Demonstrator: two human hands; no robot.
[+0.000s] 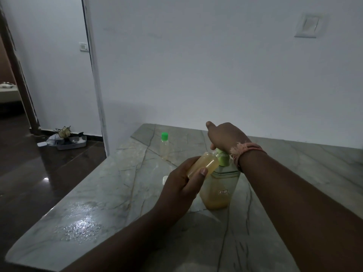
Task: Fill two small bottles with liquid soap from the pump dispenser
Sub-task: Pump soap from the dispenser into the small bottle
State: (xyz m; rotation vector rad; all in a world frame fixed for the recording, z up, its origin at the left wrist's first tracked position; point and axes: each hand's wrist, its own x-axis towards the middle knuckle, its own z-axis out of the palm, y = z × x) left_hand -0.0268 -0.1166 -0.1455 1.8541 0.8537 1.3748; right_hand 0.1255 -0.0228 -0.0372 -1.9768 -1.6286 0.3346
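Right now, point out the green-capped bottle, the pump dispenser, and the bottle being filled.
green-capped bottle (164, 136), head view, on its cap
pump dispenser (220, 195), head view, on its clear body
bottle being filled (203, 163), head view, on its amber side

Setting: domestic interior, dimly lit. Evidence: grey veined stone countertop (110, 185) set against a plain white painted wall (196, 65); wall switch plate (307, 25) upper right, smaller switch (83, 46) beside a doorway (17, 79) at left; dark polished floor tiles (49, 165) with dark skirting; a tray of household oddments (70, 143) resting on the floor by the wall. Household toiletries on the counter: pump dispenser (222, 185), green-capped small bottle (164, 146).
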